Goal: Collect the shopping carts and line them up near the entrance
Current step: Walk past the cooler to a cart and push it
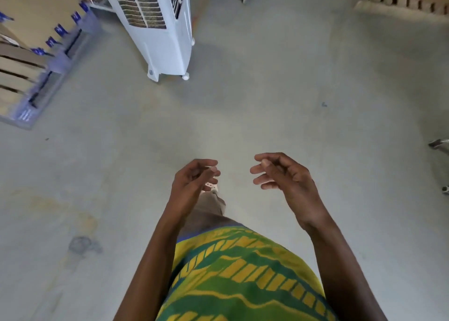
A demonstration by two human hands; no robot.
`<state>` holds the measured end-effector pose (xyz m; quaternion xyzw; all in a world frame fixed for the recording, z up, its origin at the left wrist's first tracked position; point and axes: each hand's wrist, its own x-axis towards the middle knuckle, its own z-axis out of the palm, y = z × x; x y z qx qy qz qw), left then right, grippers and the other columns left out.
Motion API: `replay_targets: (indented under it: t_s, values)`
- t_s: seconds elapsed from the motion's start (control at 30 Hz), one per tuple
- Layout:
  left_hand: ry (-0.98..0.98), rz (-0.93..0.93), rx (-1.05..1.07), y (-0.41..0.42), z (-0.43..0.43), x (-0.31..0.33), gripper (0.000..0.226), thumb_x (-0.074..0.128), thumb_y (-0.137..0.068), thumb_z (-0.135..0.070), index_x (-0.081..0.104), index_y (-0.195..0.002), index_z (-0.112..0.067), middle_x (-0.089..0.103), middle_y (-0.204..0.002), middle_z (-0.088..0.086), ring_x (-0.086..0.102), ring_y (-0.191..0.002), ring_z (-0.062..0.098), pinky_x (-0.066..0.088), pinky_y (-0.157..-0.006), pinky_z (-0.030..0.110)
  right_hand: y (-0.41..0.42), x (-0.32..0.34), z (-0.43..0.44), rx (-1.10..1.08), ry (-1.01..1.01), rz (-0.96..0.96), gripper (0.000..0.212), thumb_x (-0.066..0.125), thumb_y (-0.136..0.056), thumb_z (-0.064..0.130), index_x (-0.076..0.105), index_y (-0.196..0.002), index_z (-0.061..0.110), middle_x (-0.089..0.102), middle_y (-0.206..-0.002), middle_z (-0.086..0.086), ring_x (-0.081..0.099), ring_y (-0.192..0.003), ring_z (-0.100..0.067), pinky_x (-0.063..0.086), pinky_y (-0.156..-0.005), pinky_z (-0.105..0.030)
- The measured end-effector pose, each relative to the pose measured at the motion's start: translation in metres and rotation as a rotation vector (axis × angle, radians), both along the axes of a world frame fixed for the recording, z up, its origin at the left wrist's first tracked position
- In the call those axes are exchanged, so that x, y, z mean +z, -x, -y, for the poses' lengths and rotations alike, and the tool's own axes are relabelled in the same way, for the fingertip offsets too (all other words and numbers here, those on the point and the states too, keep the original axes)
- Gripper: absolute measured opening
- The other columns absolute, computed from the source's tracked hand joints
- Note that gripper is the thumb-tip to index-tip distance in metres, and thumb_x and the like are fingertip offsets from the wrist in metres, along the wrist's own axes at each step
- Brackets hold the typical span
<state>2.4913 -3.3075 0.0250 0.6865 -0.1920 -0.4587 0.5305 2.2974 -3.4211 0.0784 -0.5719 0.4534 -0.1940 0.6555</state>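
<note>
Two empty hands over a grey shop floor

Left hand (194,182) and right hand (281,174) are raised side by side but apart, each grip slack, with fingers loosely curled around nothing. A white air cooler (155,29) on casters stands on the floor (267,89) towards its far left. A shelf (48,60) of cardboard boxes runs along the left edge; its blue labels are too blurred to read. More cardboard boxes (401,2) sit at the far right corner. At the right edge are a metal frame end (439,144) and a small wheel (445,189), possibly from a shopping cart, though too little shows to tell.
</note>
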Motion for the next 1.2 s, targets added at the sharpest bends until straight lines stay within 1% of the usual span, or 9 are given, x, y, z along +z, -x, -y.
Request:
replay_targets:
  t_s: [0.1, 0.27, 0.43, 0.57, 0.8, 0.87, 1.0, 1.1, 1.2]
  values:
    - [-0.016, 0.01, -0.023, -0.063, 0.061, 0.01, 0.016, 0.064, -0.098, -0.01, 0.073, -0.111, -0.011, 0.076, -0.097, 0.013, 0.069, -0.083, 0.025, 0.052, -0.077, 0.039, -0.061, 0.006, 0.063, -0.075, -0.075, -0.003, 0.02, 0.058, -0.104, 0.023, 0.072, -0.115, 0.016, 0.078, -0.102, -0.007, 0.073, -0.089, -0.025, 0.054, -0.088, -0.044]
    - [-0.045, 0.072, -0.138, -0.151, 0.166, 0.033, 0.017, 0.062, -0.099, -0.011, 0.074, -0.109, -0.017, 0.077, -0.097, 0.007, 0.071, -0.091, 0.032, 0.054, -0.082, 0.046, -0.136, 0.031, 0.161, -0.163, -0.068, 0.056, 0.02, 0.057, -0.104, 0.023, 0.072, -0.114, 0.013, 0.078, -0.101, -0.01, 0.073, -0.088, -0.025, 0.055, -0.083, -0.037]
    - [-0.051, 0.124, -0.214, -0.211, 0.281, 0.037, 0.016, 0.062, -0.099, -0.011, 0.073, -0.109, -0.017, 0.077, -0.097, 0.004, 0.074, -0.088, 0.024, 0.057, -0.081, 0.044, -0.185, 0.015, 0.245, -0.227, -0.15, 0.059, 0.02, 0.059, -0.102, 0.021, 0.072, -0.113, 0.01, 0.077, -0.1, -0.015, 0.07, -0.085, -0.026, 0.053, -0.079, -0.034]
    - [-0.036, 0.129, -0.199, -0.241, 0.379, 0.024, 0.016, 0.062, -0.099, -0.011, 0.072, -0.112, -0.012, 0.078, -0.096, 0.003, 0.074, -0.088, 0.024, 0.057, -0.077, 0.039, -0.221, -0.011, 0.327, -0.251, -0.231, 0.011, 0.021, 0.061, -0.102, 0.02, 0.071, -0.114, 0.005, 0.077, -0.1, -0.017, 0.069, -0.083, -0.026, 0.055, -0.072, -0.024]
    - [-0.074, 0.033, -0.139, -0.282, 0.542, 0.004, 0.016, 0.061, -0.098, -0.009, 0.072, -0.11, -0.007, 0.077, -0.096, 0.013, 0.071, -0.087, 0.035, 0.054, -0.077, 0.043, -0.277, -0.038, 0.514, -0.206, -0.247, -0.058, 0.018, 0.061, -0.102, 0.025, 0.074, -0.111, 0.016, 0.079, -0.098, -0.006, 0.072, -0.082, -0.017, 0.053, -0.081, -0.033]
    - [-0.092, 0.008, -0.129, -0.293, 0.59, 0.006, 0.018, 0.057, -0.101, -0.011, 0.071, -0.104, 0.001, 0.076, -0.094, 0.017, 0.07, -0.083, 0.031, 0.052, -0.077, 0.043, -0.293, -0.031, 0.579, -0.18, -0.224, -0.066, 0.018, 0.062, -0.102, 0.027, 0.074, -0.111, 0.018, 0.079, -0.097, -0.002, 0.073, -0.084, -0.016, 0.051, -0.08, -0.031]
    - [-0.073, 0.008, -0.074, -0.317, 0.681, 0.024, 0.039, 0.049, -0.105, -0.018, 0.061, -0.081, 0.01, 0.071, -0.08, 0.026, 0.069, -0.077, 0.033, 0.053, -0.073, 0.041, -0.327, -0.003, 0.7, -0.113, -0.142, -0.039, 0.018, 0.059, -0.103, 0.026, 0.074, -0.112, 0.02, 0.079, -0.101, -0.002, 0.074, -0.089, -0.023, 0.052, -0.084, -0.035]
    - [-0.035, 0.007, -0.007, -0.337, 0.743, 0.03, 0.04, 0.054, -0.102, -0.014, 0.059, -0.066, 0.002, 0.061, -0.064, 0.024, 0.066, -0.064, 0.029, 0.053, -0.067, 0.035, -0.357, 0.013, 0.776, -0.09, -0.113, -0.005, 0.019, 0.058, -0.104, 0.024, 0.073, -0.114, 0.018, 0.079, -0.102, -0.005, 0.074, -0.087, -0.02, 0.053, -0.083, -0.033]
    - [-0.039, 0.01, -0.042, -0.364, 0.797, 0.016, 0.044, 0.06, -0.092, -0.004, 0.055, -0.05, -0.013, 0.052, -0.051, 0.011, 0.05, -0.049, 0.02, 0.041, -0.058, 0.033, -0.384, 0.011, 0.842, -0.087, -0.102, 0.002, 0.02, 0.058, -0.104, 0.025, 0.072, -0.115, 0.017, 0.079, -0.102, -0.004, 0.074, -0.088, -0.02, 0.055, -0.081, -0.029]
